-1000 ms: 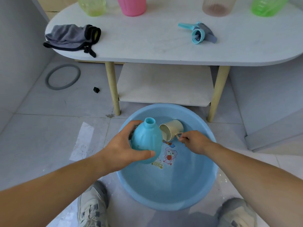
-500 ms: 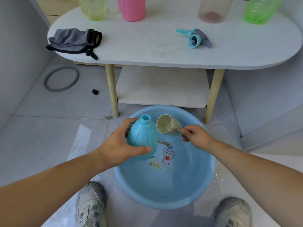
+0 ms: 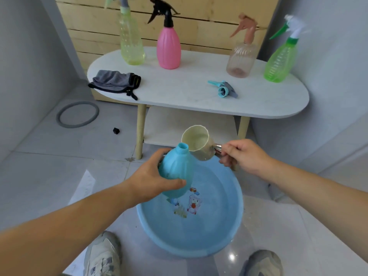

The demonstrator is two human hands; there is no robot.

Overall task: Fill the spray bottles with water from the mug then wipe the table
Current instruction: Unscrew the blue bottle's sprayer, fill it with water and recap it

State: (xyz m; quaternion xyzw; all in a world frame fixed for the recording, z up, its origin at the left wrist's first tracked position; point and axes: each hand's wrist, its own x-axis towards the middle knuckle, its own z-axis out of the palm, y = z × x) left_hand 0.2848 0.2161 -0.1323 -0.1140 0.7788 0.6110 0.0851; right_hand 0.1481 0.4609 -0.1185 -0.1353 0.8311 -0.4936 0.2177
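A grey cloth (image 3: 115,80) lies at the 9 o'clock end of the bench (image 3: 189,84), unmoved. The left hand (image 3: 151,180) grips the blue bottle (image 3: 176,168) round its belly, thumb across the front. The open neck leans toward 1 o'clock. A second ago the bottle sat low inside the basin (image 3: 219,232); now it is held higher, over the basin's 11 o'clock side. At the bottle's 2 o'clock, the mug (image 3: 196,142) has come up from the water, where it lay tipped. It hangs tilted with its rim just beside the neck, and I cannot tell whether they touch. The right hand (image 3: 246,156) pinches the mug's metal handle with curled fingers, as before. At the bench's 2 o'clock end, the green spray bottle (image 3: 280,60) now shows whole, where only its base showed earlier.
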